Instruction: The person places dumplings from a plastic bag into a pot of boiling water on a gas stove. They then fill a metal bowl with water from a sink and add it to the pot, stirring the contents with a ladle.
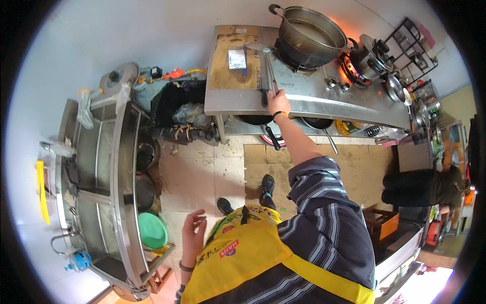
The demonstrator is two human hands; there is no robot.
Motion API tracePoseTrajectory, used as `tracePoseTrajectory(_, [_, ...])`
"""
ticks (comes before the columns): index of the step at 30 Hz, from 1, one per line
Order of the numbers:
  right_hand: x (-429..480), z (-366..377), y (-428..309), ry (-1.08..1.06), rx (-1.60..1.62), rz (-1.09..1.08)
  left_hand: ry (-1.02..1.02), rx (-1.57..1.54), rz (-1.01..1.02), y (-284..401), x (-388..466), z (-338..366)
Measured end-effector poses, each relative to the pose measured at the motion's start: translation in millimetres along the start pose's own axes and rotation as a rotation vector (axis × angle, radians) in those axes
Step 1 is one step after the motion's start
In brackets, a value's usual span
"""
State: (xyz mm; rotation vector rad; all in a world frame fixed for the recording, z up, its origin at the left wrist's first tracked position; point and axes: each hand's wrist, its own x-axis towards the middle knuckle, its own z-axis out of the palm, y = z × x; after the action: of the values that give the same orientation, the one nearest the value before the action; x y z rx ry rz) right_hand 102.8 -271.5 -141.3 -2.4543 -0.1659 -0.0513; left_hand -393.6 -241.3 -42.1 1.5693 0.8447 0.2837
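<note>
My right hand (279,102) reaches forward to the front of the stainless steel worktop (315,99). Its fingers are closed around the handle of a long metal kitchen utensil (270,69), whose far end lies over a flattened cardboard sheet (224,78). A black handle (264,98) lies just left of the fingers. Beyond the hand, a large two-handled metal pot (313,36) sits on a burner with liquid inside. My left hand (194,230) hangs low beside my yellow apron (243,258), empty, with fingers loosely bent and apart.
A lit burner (353,70) glows red beside a lidded pot (372,57). Pan handles (272,137) jut out below the worktop. Left stands a steel double sink (102,152), with a green basin (152,230) beneath. A wooden stool (383,224) is at right.
</note>
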Motion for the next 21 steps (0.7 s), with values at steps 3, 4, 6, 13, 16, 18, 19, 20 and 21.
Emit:
tracePoseTrajectory(3, [8, 20, -8, -0.049, 0.026, 0.113, -0.055, 0.037, -0.063, 3, -2, 16])
tracePoseTrajectory(4, [9, 28, -10, -0.046, 0.045, 0.124, -0.046, 0.045, -0.085, 5, -1, 23])
tracePoseTrajectory(6, [12, 42, -12, -0.060, 0.089, 0.169, -0.031, 0.045, -0.134, 12, 4, 34])
tracePoseTrajectory(13, [26, 83, -20, -0.060, 0.203, 0.136, 0.042, -0.043, -0.117, 35, 27, 88])
tracePoseTrajectory(16, [34, 95, -31, -0.131, 0.071, 0.106, 0.004, -0.028, -0.192, 40, 41, 106])
tracePoseTrajectory(18, [36, 95, -36, -0.154, -0.021, 0.089, -0.069, 0.023, -0.167, 42, 58, 108])
tracePoseTrajectory(19, [34, 91, -35, -0.048, 0.035, 0.023, -0.123, 0.048, -0.150, 43, 73, 106])
tracePoseTrajectory(20, [28, 85, -33, -0.014, 0.072, -0.015, -0.176, 0.075, -0.139, 42, 87, 102])
tracePoseTrajectory(21, [19, 79, -28, 0.009, 0.106, -0.040, -0.239, 0.087, -0.107, 41, 98, 95])
